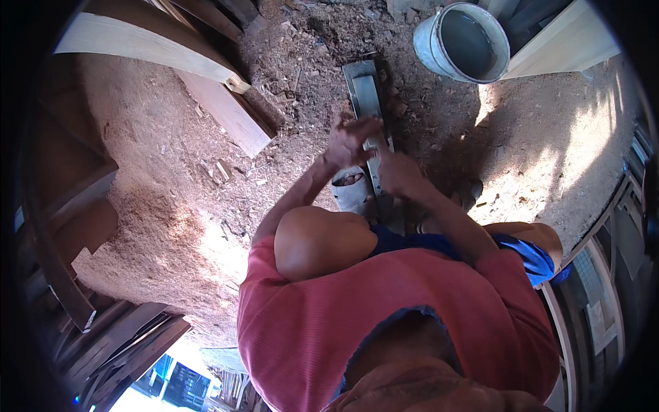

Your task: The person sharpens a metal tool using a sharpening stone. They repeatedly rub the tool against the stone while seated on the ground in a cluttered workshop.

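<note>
Grey stone-like block (pixel 367 96), single head view: it sits on a long narrow board (pixel 350 71) running from upper centre down to mid-frame, between the person's feet. That's the thing being worked on, as far as we can tell.

Left hand (pixel 347 143) is at centre frame, over the near end of the block, fingers curled inward. Right hand (pixel 401 174) is just below and to its right, fingers bent, thumb side toward the left hand. Something small and pale shows between them, but we can't tell what it is, or whether either hand actually grips it.

Step in hand, our judgement: two-handed work on the block, possibly rubbing or sharpening. Next move would call for both hands level and in line with the block, with the board held steady; the sandalled left foot (pixel 352 196) sits right beside it.

Around: we mark a white bucket (pixel 425 51) of greyish liquid at upper right, near the board's far end; a loose plank (pixel 230 117) at upper left; sawdust and chips on the ground (pixel 158 151). Red shirt (pixel 405 295) fills lower centre, with the bare left knee (pixel 319 240) above it.
</note>
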Available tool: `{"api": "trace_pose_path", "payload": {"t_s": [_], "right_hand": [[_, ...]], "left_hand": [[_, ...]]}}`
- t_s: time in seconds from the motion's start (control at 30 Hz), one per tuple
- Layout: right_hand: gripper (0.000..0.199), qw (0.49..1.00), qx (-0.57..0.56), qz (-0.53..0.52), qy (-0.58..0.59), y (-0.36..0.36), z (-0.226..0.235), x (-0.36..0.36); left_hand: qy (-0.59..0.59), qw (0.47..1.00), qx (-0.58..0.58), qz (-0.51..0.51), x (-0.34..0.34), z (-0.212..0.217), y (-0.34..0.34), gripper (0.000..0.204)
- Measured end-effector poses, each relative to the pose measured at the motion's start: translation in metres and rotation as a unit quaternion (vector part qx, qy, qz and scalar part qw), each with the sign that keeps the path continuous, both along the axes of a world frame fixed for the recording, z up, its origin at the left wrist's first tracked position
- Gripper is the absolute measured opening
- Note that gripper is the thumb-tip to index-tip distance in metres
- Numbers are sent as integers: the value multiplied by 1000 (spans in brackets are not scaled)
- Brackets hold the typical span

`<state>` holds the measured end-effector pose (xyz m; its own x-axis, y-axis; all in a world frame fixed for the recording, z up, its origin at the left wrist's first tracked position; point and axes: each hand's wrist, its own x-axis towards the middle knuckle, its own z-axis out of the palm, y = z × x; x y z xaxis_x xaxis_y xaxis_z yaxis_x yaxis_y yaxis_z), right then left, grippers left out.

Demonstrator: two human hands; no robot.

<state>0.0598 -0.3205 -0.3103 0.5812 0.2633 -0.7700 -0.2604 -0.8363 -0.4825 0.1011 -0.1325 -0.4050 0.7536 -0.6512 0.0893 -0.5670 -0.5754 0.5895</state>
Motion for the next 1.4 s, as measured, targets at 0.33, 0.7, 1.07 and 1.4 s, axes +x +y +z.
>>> {"api": "trace_pose_path", "payload": {"t_s": [0.33, 0.7, 1.07, 1.4], "right_hand": [[85, 984, -9, -4, -179, -3, -39, 87], [89, 996, -32, -24, -74, 11, -11, 30], [97, 998, -52, -4, 38, 7, 14, -1], [78, 992, 38, 38, -115, -7, -5, 107]], "left_hand": [[43, 995, 70, 51, 120, 9, -3, 87], [-47, 997, -17, 52, 51, -8, -1, 64], [70, 996, -56, 14, -29, 16, -4, 56], [42, 997, 41, 44, 114, 27, 2, 70]]}}
